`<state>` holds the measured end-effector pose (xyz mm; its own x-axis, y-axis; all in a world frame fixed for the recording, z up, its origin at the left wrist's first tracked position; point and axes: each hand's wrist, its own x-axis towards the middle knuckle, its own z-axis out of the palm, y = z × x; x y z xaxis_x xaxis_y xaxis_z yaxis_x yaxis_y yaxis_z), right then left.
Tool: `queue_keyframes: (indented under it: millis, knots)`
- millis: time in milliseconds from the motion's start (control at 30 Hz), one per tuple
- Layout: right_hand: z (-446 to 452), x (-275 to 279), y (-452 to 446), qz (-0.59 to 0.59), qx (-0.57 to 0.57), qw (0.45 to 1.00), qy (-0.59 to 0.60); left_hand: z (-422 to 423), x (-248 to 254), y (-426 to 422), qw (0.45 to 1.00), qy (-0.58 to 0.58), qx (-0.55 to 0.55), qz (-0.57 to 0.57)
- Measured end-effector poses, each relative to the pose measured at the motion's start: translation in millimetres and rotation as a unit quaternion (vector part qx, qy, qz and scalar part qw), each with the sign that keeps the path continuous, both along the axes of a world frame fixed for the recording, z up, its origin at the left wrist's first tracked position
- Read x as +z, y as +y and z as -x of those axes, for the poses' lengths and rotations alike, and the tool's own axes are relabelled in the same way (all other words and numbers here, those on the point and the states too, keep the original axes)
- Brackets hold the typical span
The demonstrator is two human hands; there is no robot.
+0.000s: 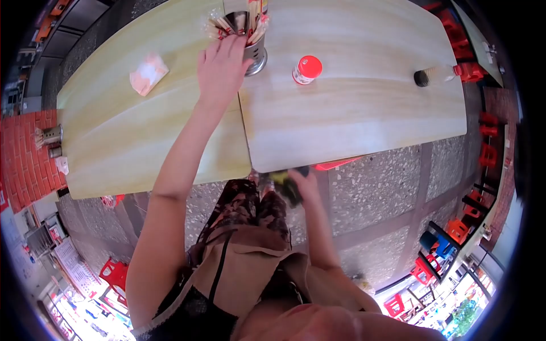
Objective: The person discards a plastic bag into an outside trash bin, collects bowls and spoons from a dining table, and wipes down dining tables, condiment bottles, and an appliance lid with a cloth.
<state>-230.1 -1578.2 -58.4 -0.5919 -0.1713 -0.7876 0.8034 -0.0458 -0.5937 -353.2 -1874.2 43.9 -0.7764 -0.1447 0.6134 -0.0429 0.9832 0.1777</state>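
My left hand [224, 65] reaches over the table to a perforated metal holder [257, 54] filled with wrapped chopsticks [219, 27]. Its fingers lie against the holder's near side and rim; whether they grip it is unclear. Below the table's near edge, my right hand [304, 184] is closed on a dark and yellow-green item [285, 186], blurred by motion. A jar with a red lid [310, 67] stands right of the holder. On the left tabletop lies a pink and white packet [149, 74].
Two pale tabletops [364, 113] meet at a seam. A dark-capped bottle [422, 78] is near the right end. Another metal holder [52, 135] stands beyond the left edge. Red stools [115, 275] and a speckled floor [369, 187] surround the tables.
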Motion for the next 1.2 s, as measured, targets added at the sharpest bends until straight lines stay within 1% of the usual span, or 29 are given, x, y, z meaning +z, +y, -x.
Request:
queue_keyframes:
  millis: [33,67,100,167,233,300,333,367,400,433,467,500,533,567,600,633,700,733,767,833,867,900,967,1000,1033,1100,1133,1167,1200]
  knots:
    - [-7.0,8.6,5.4,-0.025,0.118,0.993,-0.014,3.5,0.0,-2.4,0.996,-0.028,0.006,0.09]
    - [-12.9,35.4,-2.1,0.043,0.054,0.997,-0.028,4.4,-1.3,-7.6,0.996,-0.034,-0.001,0.088]
    - [-14.3,54.6,-14.6,0.04,0.045,0.997,-0.037,4.4,-2.5,-14.3,0.994,-0.055,-0.012,0.09]
    - [-1.3,71.2,-45.0,0.086,-0.055,0.984,0.145,-1.9,5.4,-18.6,0.992,-0.077,-0.036,0.094]
    - [21.6,54.4,-74.3,0.046,-0.08,0.968,0.232,-35.3,28.2,-13.7,0.989,-0.126,-0.018,0.07]
    - [38.5,54.2,-108.7,0.006,-0.058,0.923,0.38,-75.8,30.3,-17.7,0.987,-0.147,0.0,0.064]
    - [35.4,49.9,-127.4,-0.018,-0.059,0.916,0.397,-94.8,27.8,-21.6,0.985,-0.162,0.025,0.049]
    - [34.2,56.1,-145.2,-0.029,-0.03,0.874,0.484,-109.4,25.2,-25.3,0.983,-0.172,0.025,0.057]
    - [32.2,57.1,-167.7,-0.001,-0.042,0.823,0.566,-121.8,21.3,-28.8,0.982,-0.173,0.017,0.072]
    - [33.5,59.1,-185.8,-0.025,0.006,0.797,0.603,-129.5,14.7,-33.7,0.981,-0.173,0.006,0.087]
    - [37.1,61.5,-205.3,-0.004,0.002,0.805,0.593,-135.3,5.7,-42.1,0.98,-0.186,-0.058,0.03]
    - [42.0,59.6,-220.2,0.017,0.0,0.812,0.583,-138.0,3.2,-44.6,0.98,-0.19,-0.06,0.03]
    - [44.5,36.3,-230.5,0.107,-0.042,0.867,0.484,-140.3,1.8,-46.1,0.978,-0.195,-0.066,-0.014]
    - [45.2,5.5,-238.9,0.195,-0.085,0.902,0.376,-140.9,1.1,-48.9,0.975,-0.2,-0.073,-0.058]
    - [51.2,-3.2,-236.3,0.149,-0.051,0.925,0.345,-142.4,3.1,-58.5,0.968,-0.226,-0.091,-0.052]
    - [48.2,-8.6,-237.4,0.148,-0.055,0.926,0.342,-142.3,4.6,-62.2,0.967,-0.23,-0.095,-0.051]
    - [47.3,16.8,-238.3,0.268,-0.075,0.941,0.195,-138.1,12.9,-65.8,0.951,-0.289,-0.093,-0.06]
    - [36.1,27.7,-247.2,0.2,-0.094,0.937,0.272,-133.9,15.3,-66.6,0.951,-0.288,-0.095,-0.059]
    - [33.1,59.6,-249.8,0.204,-0.122,0.874,0.424,-131.1,17.0,-66.3,0.95,-0.289,-0.114,-0.037]
    - [47.1,59.1,-247.2,0.063,-0.035,0.824,0.562,-134.7,15.0,-66.7,0.945,-0.299,-0.129,-0.021]
    - [48.9,42.5,-259.5,0.092,-0.118,0.831,0.536,-133.4,14.3,-70.7,0.945,-0.288,-0.154,-0.02]
    - [51.4,25.1,-260.4,0.136,-0.139,0.877,0.439,-131.0,13.0,-75.8,0.945,-0.274,-0.178,-0.018]
    - [49.1,-37.3,-257.3,0.019,-0.075,0.902,0.425,-134.5,13.5,-83.0,0.946,-0.263,-0.188,-0.015]
    - [60.2,-15.8,-251.8,0.062,-0.048,0.923,0.377,-135.0,16.3,-85.0,0.932,-0.31,-0.184,-0.025]
    - [64.1,8.9,-248.6,0.06,-0.05,0.923,0.376,-133.4,18.1,-87.2,0.917,-0.355,-0.181,-0.035]
    - [69.5,66.2,-241.2,0.08,-0.008,0.862,0.501,-130.8,20.6,-91.6,0.914,-0.341,-0.22,-0.016]
    - [74.6,66.9,-240.5,0.073,0.023,0.814,0.575,-132.7,19.7,-94.0,0.909,-0.33,-0.254,0.001]
    - [73.5,53.4,-241.8,0.073,0.023,0.818,0.57,-133.8,18.5,-97.4,0.907,-0.335,-0.254,-0.001]
    - [70.6,29.4,-245.1,0.051,-0.008,0.846,0.531,-133.7,18.8,-101.3,0.903,-0.33,-0.275,-0.003]
